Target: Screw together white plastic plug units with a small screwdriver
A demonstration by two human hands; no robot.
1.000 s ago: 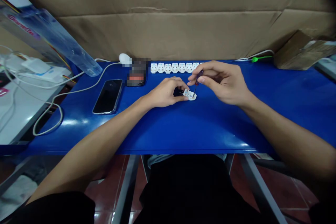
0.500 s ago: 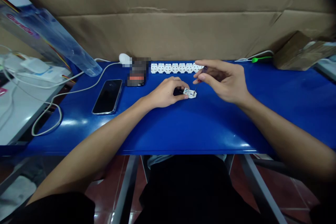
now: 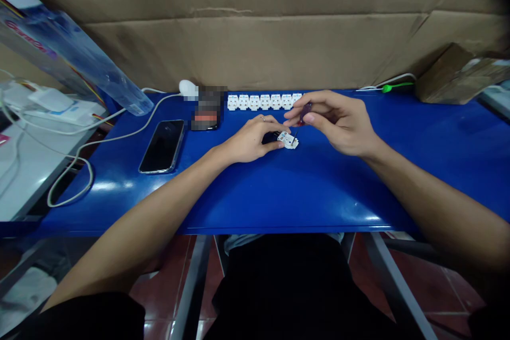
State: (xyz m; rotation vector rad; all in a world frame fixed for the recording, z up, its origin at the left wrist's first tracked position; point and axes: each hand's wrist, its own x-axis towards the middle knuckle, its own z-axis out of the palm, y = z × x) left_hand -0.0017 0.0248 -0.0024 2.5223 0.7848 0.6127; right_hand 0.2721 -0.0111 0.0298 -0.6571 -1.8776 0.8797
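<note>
My left hand (image 3: 251, 141) rests on the blue table and pinches a small dark part (image 3: 270, 138) joined to a white terminal block (image 3: 288, 141). My right hand (image 3: 334, 122) grips a small screwdriver with a dark red handle (image 3: 305, 114). Its thin shaft comes down, and the tip meets the top of the white block. The block's underside is hidden against the tabletop. Behind my hands stands a row of several white terminal blocks (image 3: 263, 102), partly hidden by my right fingers.
A black smartphone (image 3: 162, 146) and a blurred dark object (image 3: 207, 109) lie left on the blue table (image 3: 319, 191). A white cable (image 3: 119, 125) crosses there. A cardboard box (image 3: 458, 77) and a green-handled tool (image 3: 398, 86) sit far right, before a cardboard wall (image 3: 255, 48).
My right hand has come back left and down, bringing the screwdriver tip onto the white block after lifting away from it. My left hand and the block have stayed in place.
</note>
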